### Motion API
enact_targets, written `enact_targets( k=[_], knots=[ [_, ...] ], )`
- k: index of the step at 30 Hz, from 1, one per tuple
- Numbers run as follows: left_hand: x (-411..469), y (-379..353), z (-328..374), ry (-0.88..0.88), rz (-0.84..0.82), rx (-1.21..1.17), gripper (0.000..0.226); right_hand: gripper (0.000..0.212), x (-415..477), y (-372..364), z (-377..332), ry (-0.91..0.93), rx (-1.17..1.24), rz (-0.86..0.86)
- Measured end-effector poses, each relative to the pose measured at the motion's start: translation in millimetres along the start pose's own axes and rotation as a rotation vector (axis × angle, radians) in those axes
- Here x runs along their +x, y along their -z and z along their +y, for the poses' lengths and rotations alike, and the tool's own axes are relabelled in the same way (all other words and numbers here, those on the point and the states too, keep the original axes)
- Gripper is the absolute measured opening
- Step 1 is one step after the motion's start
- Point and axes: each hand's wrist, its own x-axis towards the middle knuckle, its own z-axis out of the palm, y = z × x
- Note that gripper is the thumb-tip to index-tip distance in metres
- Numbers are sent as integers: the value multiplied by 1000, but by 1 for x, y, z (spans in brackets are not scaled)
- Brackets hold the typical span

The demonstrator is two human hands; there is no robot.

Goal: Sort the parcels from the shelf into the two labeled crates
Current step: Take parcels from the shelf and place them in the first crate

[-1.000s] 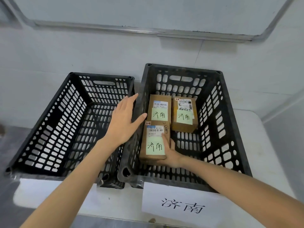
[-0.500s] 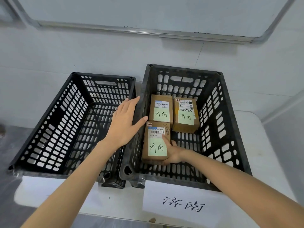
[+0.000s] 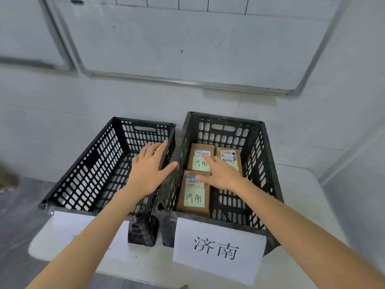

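left hand, fingers straight and spread, rests on the rim between the left crate and the right crate; right hand, forearm reaching in, lies open over the near parcel and two far parcels, gripping none. the near parcel lies flat on the right crate's floor, its green note matching the paper sign. judged step: placing is ending; the next move calls for lifting the right hand clear and fetching another parcel from the shelf, which is out of view.

Views: one, head-worn and wide-angle.
Position: above the table edge — close over the left crate and right crate.
Facing: forward and down, toward the wall and whiteboard.
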Motion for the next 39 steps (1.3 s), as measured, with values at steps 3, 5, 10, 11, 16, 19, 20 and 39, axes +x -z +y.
enact_targets(
  k=[3,5,10,11,16,19,20,39],
  knots=[
    [-25,23,5,53,38,-13,73,90,-31,20,-16,72,33,106],
    [-46,39,9,81,69,-26,74,92,-54,31,-29,116,29,170],
    [-111,82,16,151,163,-13,78,95,-118,51,-66,217,65,325],
    [-126,91,17,163,187,-7,78,95,-132,53,-75,239,64,338],
    [-208,133,22,227,284,45,80,97,-194,56,-119,351,65,347],
    [-258,158,20,284,304,71,84,98,-226,52,-150,427,77,333],
    [-273,166,19,304,313,83,85,98,-235,51,-161,453,82,326],
    [-611,302,-66,835,589,266,90,99,-388,-50,-451,1105,277,73]
  ],
)
